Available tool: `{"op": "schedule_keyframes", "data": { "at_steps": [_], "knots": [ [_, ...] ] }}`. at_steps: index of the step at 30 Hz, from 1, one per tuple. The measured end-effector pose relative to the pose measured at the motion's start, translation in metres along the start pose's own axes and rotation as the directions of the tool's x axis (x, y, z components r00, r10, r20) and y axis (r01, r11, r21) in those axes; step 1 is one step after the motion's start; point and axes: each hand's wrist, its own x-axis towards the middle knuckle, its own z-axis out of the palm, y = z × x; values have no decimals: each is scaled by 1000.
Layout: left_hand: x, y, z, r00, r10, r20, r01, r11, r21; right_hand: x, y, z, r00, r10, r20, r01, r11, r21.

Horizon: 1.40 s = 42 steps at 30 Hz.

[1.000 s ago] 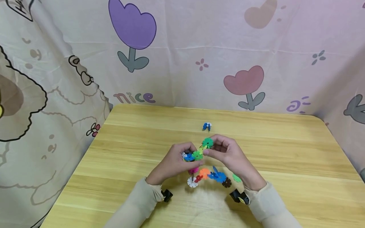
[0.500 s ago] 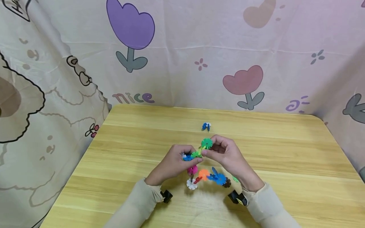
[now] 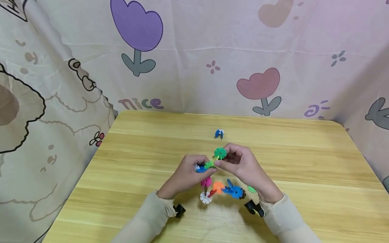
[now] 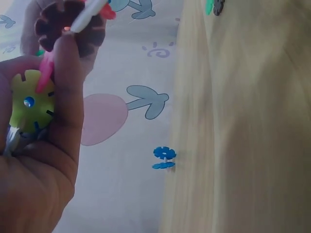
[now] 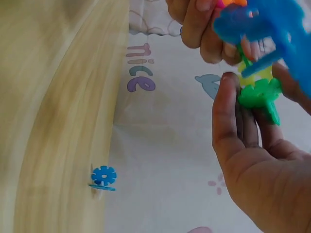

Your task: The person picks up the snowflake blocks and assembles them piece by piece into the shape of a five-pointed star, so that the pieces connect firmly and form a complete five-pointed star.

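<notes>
My left hand (image 3: 186, 175) grips one part of a chain of slotted, flower-shaped plastic discs. A lime green disc (image 3: 209, 165) and a blue disc (image 3: 201, 168) stick out by its fingers. With thumb and fingers my right hand (image 3: 246, 168) pinches the chain near a yellow disc (image 5: 257, 75), beside a darker green disc (image 3: 220, 153). Below the hands hang a pink disc (image 3: 206, 182), a white disc (image 3: 205, 197), an orange disc (image 3: 218, 187) and blue discs (image 3: 235, 191). Fingers hide some of the joints.
A small blue and white joined disc piece (image 3: 219, 133) lies on the wooden table (image 3: 152, 141) beyond the hands. A printed cloth (image 3: 194, 84) hangs behind the table's far edge. Black wrist cameras (image 3: 254, 208) sit at both cuffs.
Both hands keep their hold and barely move. The hanging part of the chain has turned slightly, and the brown disc is now more hidden behind the blue ones.
</notes>
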Motion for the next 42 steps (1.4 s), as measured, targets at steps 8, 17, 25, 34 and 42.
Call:
{"op": "schedule_keyframes", "data": {
  "at_steps": [8,17,25,34,42],
  "knots": [
    [0,4,0,1000,2,-1,-2,998,62,2,1,-4,998,20,59,-23,998,51],
    [-1,2,1,999,-38,-24,38,999,-13,4,-1,-2,998,35,46,-36,999,17],
    [0,0,5,993,-118,-30,112,982,-155,3,0,-14,998,48,28,-47,998,-38],
    [1,0,1,978,-162,-134,128,965,-229,2,0,-22,992,45,120,-26,987,-156],
    [3,-1,1,962,-196,-190,139,951,-277,0,6,-23,970,66,232,-3,966,-260]
  ]
}}
